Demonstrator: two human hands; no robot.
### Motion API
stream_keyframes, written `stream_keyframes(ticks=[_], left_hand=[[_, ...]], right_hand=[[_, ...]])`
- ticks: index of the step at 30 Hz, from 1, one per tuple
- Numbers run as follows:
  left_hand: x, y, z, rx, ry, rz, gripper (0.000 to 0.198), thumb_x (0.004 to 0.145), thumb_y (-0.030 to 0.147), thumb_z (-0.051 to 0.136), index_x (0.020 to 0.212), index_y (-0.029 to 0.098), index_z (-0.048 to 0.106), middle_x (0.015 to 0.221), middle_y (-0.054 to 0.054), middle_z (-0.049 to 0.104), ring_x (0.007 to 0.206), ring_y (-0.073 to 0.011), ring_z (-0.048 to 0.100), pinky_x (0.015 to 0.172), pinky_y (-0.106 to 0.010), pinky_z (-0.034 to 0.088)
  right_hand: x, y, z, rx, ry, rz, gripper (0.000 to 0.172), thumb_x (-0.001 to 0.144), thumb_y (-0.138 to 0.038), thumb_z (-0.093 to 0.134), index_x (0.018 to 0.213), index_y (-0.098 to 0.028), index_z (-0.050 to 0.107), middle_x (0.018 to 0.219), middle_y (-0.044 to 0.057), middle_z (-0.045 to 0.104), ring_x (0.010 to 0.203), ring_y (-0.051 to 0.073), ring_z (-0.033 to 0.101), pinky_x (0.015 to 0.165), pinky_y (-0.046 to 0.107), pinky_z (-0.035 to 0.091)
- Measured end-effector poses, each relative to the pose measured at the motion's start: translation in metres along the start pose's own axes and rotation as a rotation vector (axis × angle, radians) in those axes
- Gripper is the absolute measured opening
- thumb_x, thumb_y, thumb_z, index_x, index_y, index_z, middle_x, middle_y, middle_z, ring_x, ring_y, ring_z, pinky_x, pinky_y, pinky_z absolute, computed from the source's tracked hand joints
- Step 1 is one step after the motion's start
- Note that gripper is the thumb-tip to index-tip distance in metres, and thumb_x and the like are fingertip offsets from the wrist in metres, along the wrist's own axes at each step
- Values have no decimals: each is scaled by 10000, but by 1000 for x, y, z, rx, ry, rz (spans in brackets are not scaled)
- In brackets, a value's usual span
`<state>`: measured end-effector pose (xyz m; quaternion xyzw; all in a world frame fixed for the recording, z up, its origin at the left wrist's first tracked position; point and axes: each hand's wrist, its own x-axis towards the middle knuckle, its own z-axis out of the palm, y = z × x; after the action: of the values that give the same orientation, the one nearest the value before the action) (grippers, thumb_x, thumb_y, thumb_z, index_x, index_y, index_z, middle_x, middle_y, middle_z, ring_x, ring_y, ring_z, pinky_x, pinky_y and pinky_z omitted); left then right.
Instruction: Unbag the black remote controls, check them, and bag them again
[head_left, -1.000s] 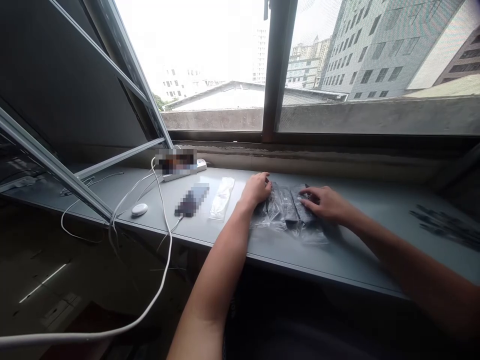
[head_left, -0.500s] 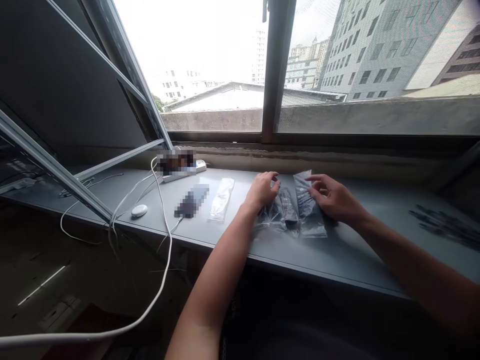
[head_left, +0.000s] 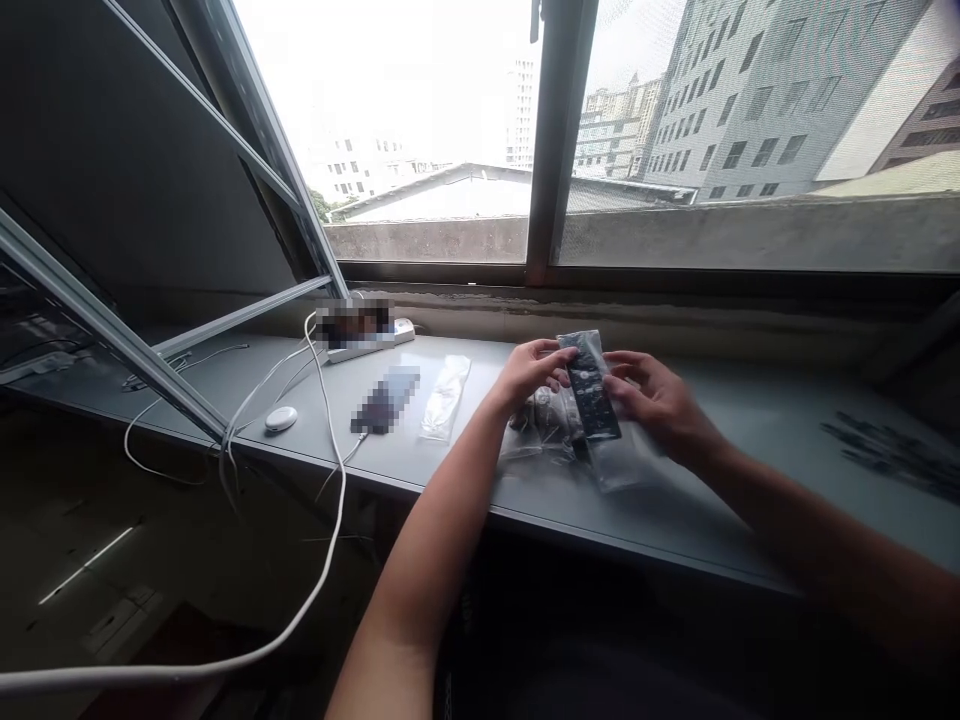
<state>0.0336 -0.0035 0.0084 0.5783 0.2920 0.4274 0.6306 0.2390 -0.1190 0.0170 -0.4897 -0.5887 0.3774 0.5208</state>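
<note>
I hold a black remote control in a clear plastic bag (head_left: 592, 395) up off the grey window ledge (head_left: 675, 500), tilted with its far end raised. My left hand (head_left: 529, 375) pinches the bag's top left edge. My right hand (head_left: 649, 395) grips its right side, fingers curled. Under them lie more bagged dark remotes (head_left: 544, 425) in a loose heap on the ledge.
Left of the heap lie an empty clear bag (head_left: 446, 397), a phone (head_left: 386, 398) on a cable, a white round puck (head_left: 280, 419), a power strip (head_left: 360, 330) and white cables (head_left: 322, 440). A slanted metal frame (head_left: 112, 330) crosses the left. Dark items (head_left: 892, 450) lie far right.
Both hands went from resting flat on the bagged remotes to lifting one bagged remote off the heap and raising it toward the window.
</note>
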Motion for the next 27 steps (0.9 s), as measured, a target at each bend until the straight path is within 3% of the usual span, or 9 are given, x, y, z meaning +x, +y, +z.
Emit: stream_keyframes(ticks=[2, 5, 10, 14, 19, 23, 27], left_hand=[[0, 0, -1, -45, 20, -2, 408, 942, 413, 957, 1127, 125, 734, 842, -34, 776, 648, -98, 720, 620, -217, 548], [1, -1, -1, -94, 59, 21, 450, 885, 422, 999, 1102, 138, 724, 882, -32, 774, 678, -96, 737, 643, -214, 555], [-1, 7, -2, -142, 92, 32, 407, 984, 567, 855, 1104, 187, 774, 993, -45, 784, 666, -89, 705, 489, -202, 380], [-6, 13, -4, -130, 14, 7, 534, 1020, 705, 745, 955, 175, 751, 827, -44, 721, 581, -94, 624, 449, -223, 281], [-7, 12, -3, -31, 49, -24, 506, 985, 634, 813, 822, 173, 681, 679, -5, 618, 538, -85, 567, 477, -221, 267], [-6, 11, -3, 55, 76, 32, 467, 996, 582, 802, 825, 155, 721, 633, 4, 604, 527, -81, 530, 497, -222, 294], [-5, 10, -5, 93, 70, 55, 516, 1011, 653, 761, 867, 157, 751, 611, -1, 614, 512, -81, 502, 507, -224, 283]], right_hand=[[-1, 1, 6, 194, -53, 136, 534, 919, -526, 927, 1352, -310, 701, 1225, 93, 808, 983, 308, 792, 797, 442, 718], [-4, 3, 13, 396, -167, 304, 430, 888, -464, 980, 1176, -228, 765, 1047, 103, 819, 790, 253, 776, 696, 388, 703], [-8, 6, 18, 556, -291, 398, 345, 869, -372, 1023, 1041, -169, 803, 848, 42, 731, 598, 131, 623, 472, 234, 539], [-11, 4, 18, 583, -371, 431, 271, 927, -365, 981, 1000, -172, 805, 862, 35, 716, 580, 100, 576, 472, 213, 525], [-14, 0, 20, 537, -392, 448, 300, 938, -398, 968, 972, -171, 775, 900, 58, 761, 624, 132, 650, 504, 229, 564], [-14, -2, 21, 499, -365, 471, 297, 948, -384, 957, 1019, -158, 776, 911, 78, 795, 644, 150, 690, 560, 249, 617], [-14, -2, 21, 489, -353, 472, 312, 932, -388, 977, 996, -155, 779, 877, 67, 789, 627, 147, 687, 520, 237, 600]])
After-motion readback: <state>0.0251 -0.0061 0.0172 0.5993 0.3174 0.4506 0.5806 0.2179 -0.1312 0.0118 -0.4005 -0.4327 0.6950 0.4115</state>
